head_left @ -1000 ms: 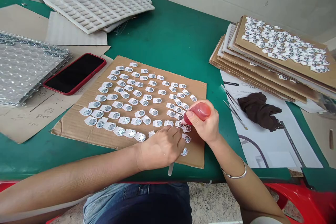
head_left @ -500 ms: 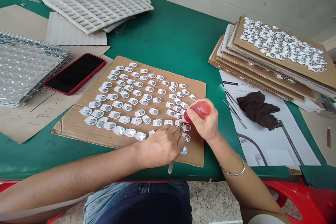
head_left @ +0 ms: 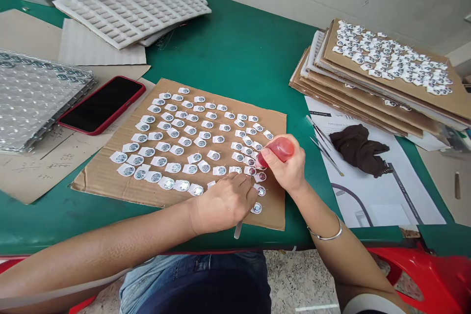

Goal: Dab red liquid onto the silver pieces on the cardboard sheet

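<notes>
My right hand (head_left: 289, 169) is wrapped round a red squeeze bottle (head_left: 277, 151), tilted with its tip down at the small white round pieces near the cardboard's right side. Beside it, my left hand (head_left: 230, 201) is closed on metal tweezers (head_left: 238, 230); their flat end sticks out below the palm, and the fingers hide most of the rest. Both hands are over a cardboard sheet (head_left: 110, 181) that carries many white tabbed pieces (head_left: 182, 185) with silvery ring faces, laid in rough rows. A few pieces are hidden under my left hand.
A red-cased phone (head_left: 103, 105) and a clear plastic tray (head_left: 37, 98) lie on the left. White moulded trays (head_left: 136, 10) are behind. On the right stand stacked cardboard sheets (head_left: 331, 59) with more pieces, a dark cloth (head_left: 358, 149) and spare tweezers (head_left: 327, 152) on printed paper.
The whole view has shifted slightly. Both hands keep nearly the same place over the cardboard, still holding the bottle and the tweezers.
</notes>
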The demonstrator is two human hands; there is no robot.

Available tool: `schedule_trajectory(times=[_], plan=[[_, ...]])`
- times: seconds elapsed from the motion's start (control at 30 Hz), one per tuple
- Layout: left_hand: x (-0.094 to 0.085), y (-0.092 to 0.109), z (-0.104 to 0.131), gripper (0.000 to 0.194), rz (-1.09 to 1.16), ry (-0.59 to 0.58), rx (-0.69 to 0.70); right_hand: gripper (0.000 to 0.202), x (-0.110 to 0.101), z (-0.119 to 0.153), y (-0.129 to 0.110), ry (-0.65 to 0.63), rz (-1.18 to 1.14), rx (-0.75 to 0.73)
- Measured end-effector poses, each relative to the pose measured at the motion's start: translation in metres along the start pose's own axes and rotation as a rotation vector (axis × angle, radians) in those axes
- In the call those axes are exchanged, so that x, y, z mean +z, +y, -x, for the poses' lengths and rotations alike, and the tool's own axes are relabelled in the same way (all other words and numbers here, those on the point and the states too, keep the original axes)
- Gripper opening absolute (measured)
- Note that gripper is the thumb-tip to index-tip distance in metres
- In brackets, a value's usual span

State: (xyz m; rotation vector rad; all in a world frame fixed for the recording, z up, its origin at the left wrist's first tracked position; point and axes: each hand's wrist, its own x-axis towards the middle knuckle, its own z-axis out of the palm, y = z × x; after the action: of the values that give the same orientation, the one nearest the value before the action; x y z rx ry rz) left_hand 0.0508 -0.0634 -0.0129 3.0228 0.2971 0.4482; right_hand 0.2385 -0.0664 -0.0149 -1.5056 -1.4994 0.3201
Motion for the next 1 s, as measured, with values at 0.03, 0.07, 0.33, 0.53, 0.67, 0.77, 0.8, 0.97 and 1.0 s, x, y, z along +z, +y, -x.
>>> schedule_trajectory(times=[0.03, 0.07, 0.33, 0.53, 0.67, 0.77, 0.8, 0.97, 1.0], plan=[[0.0003, -0.0002, 0.0001, 0.017, 0.004, -0.002, -0.005, 0.026, -0.0001, 0.0000, 0.0004, 0.001, 0.003, -0.001], [0.0006, -0.0004, 0.0003, 0.017, 0.011, -0.001, -0.007, 0.026, -0.0003, 0.0002, 0.0008, 0.002, 0.005, -0.001], [0.0027, -0.0017, 0.0006, 0.013, 0.045, -0.006, -0.016, 0.026, -0.0008, 0.0012, 0.0006, 0.010, -0.056, 0.012], [0.0032, -0.0018, 0.0018, 0.014, 0.052, 0.016, -0.015, 0.025, 0.0005, 0.0001, -0.0007, 0.003, -0.052, -0.006], [0.0032, -0.0019, 0.0021, 0.013, 0.058, 0.001, -0.024, 0.025, -0.0001, -0.0006, 0.0000, 0.004, -0.044, -0.005], [0.0028, -0.0021, 0.0019, 0.012, 0.057, -0.007, -0.024, 0.025, -0.0009, -0.0009, 0.0007, 0.010, -0.034, -0.004], [0.0027, -0.0022, 0.0018, 0.011, 0.057, -0.008, -0.024, 0.025, -0.0012, -0.0009, 0.0008, 0.011, -0.031, -0.005], [0.0019, -0.0036, 0.0017, 0.011, 0.093, -0.020, -0.045, 0.025, -0.0024, -0.0009, 0.0011, 0.011, -0.011, -0.011], [0.0013, -0.0043, 0.0016, 0.012, 0.109, -0.027, -0.055, 0.025, -0.0026, -0.0008, 0.0012, 0.012, -0.006, -0.015]])
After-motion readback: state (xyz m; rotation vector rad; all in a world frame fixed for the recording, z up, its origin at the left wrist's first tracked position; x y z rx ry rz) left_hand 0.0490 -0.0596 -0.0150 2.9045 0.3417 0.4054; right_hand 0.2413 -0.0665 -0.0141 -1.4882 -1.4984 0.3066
